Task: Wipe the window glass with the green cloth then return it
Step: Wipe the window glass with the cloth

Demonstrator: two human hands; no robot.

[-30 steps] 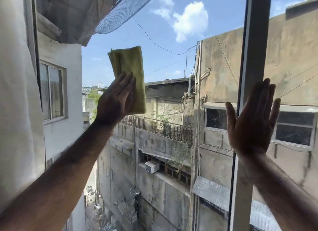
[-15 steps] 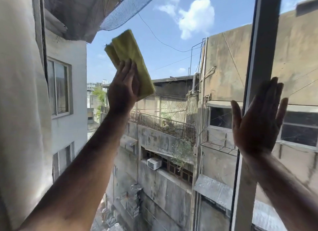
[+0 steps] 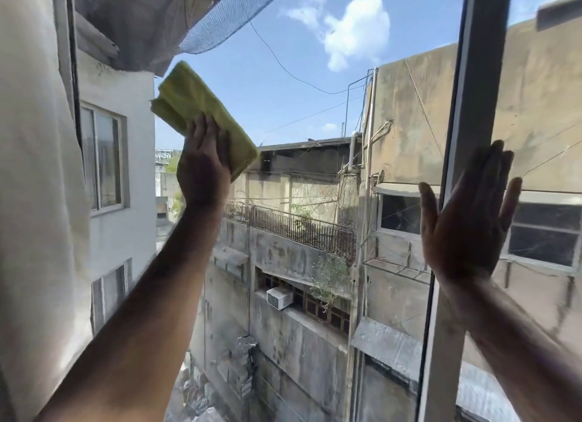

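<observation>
A folded yellow-green cloth [image 3: 195, 107] lies flat against the window glass [image 3: 308, 113], tilted with its upper end toward the left. My left hand [image 3: 203, 163] presses on its lower part, fingers spread over it and arm stretched up from the lower left. My right hand [image 3: 466, 220] rests flat and open against the glass beside the grey vertical window frame [image 3: 472, 100], fingers pointing up, holding nothing.
A pale curtain [image 3: 31, 201] hangs along the left edge of the window. Beyond the glass are concrete buildings, a railed balcony [image 3: 293, 226], an air conditioner [image 3: 278, 297] and blue sky with a cloud.
My left hand has swept the cloth to the right and slightly up on the glass, and the cloth has tilted further to the left. My right hand stays flat by the frame.
</observation>
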